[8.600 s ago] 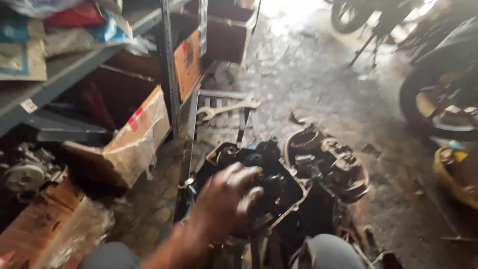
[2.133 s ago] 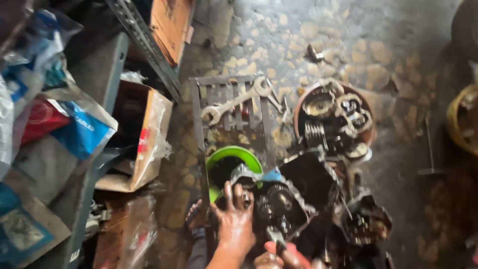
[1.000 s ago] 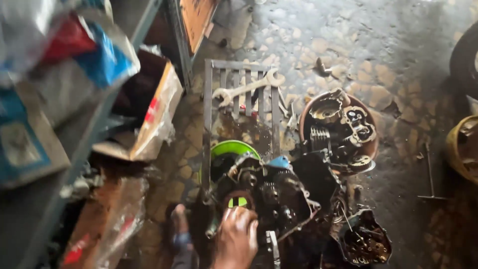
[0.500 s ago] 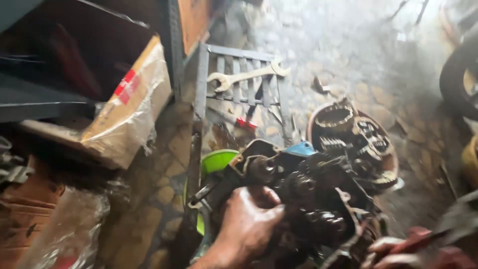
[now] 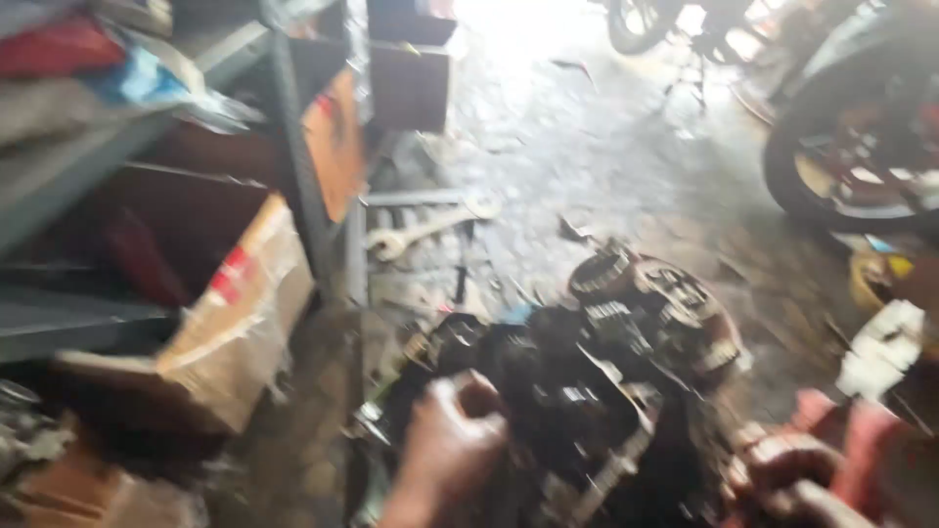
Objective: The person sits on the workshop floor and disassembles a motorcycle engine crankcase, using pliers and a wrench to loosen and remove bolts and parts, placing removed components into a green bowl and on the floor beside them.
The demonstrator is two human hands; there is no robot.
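Two hands at a dark, greasy metal engine block [image 5: 577,411]: left hand [image 5: 445,455] apparently closed on it, right hand [image 5: 787,479] grip indiscernible; brace firmly.

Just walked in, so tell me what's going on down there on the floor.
A person is crouched over a dark, greasy engine block on the stone floor of a workshop. The left hand rests on the block's near side; the right hand sits low at the right by something red, too blurred to identify. A round tray of gears lies just beyond the engine, and a spanner rests on a metal frame further back. A torn cardboard box sits under the shelving on the left.
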